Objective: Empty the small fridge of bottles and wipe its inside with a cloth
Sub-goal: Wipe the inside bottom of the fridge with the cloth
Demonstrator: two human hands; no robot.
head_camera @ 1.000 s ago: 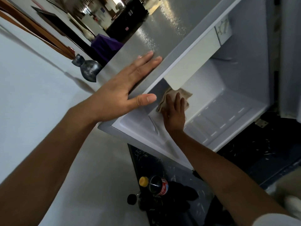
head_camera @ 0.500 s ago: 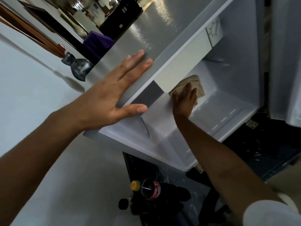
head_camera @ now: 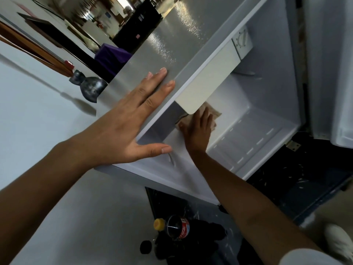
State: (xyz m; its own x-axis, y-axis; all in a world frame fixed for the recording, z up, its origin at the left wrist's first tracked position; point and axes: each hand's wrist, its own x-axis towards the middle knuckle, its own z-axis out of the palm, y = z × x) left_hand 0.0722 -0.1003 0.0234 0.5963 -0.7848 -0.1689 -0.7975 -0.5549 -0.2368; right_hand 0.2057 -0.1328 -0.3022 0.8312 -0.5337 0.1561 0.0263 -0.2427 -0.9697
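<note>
The cloth (head_camera: pixel 213 115), a beige rag, is inside the small fridge (head_camera: pixel 267 115), flat against the white inner wall right under the person's right hand (head_camera: pixel 197 131). That hand is spread flat on it, fingers straight, pressing rather than gripping. A cream flap (head_camera: pixel 208 79) hangs just above the fingertips and covers the top edge of the rag, so part of it can't be seen. A thermostat dial (head_camera: pixel 241 42) sits further along from the flap, away from the hand.

The left hand (head_camera: pixel 133 119) lies flat and wide on the fridge's grey top, fingers straight, thumb hooked over the front edge just beside the right hand's wrist. Both forearms reach in from the bottom of the view.

Down below the right forearm, bottles (head_camera: pixel 175 228) sit on the dark floor, one with a yellow cap and one with a red label. Past the left hand's fingers, a dark round vase (head_camera: pixel 89 87) stands beside the fridge.
</note>
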